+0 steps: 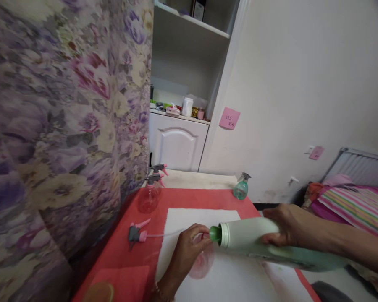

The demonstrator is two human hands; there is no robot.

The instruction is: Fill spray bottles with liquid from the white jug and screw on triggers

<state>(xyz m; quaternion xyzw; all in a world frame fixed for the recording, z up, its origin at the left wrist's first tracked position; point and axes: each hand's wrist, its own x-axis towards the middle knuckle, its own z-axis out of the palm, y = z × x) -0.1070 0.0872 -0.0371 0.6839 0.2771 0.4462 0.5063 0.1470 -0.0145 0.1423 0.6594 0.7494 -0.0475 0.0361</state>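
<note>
My right hand point(279, 226) grips a large pale green detergent bottle point(248, 237), tipped on its side with its mouth to the left. The green pouring spout point(214, 234) meets the neck of a clear pink spray bottle point(202, 263). Around that neck the fingers of my left hand point(189, 247) are closed, hiding part of the opening. Whether liquid is flowing I cannot tell. To the left lies a grey and pink spray head point(137, 233), its thin tube reaching over the white sheet point(229, 281).
Two pink spray bottles point(148, 199) with heads on stand at the table's far left. A green spray bottle point(241, 188) stands far right. Red covering point(192, 197) lies under the white sheet. A floral curtain point(66, 105) hangs close on the left; a bed point(359, 197) is at right.
</note>
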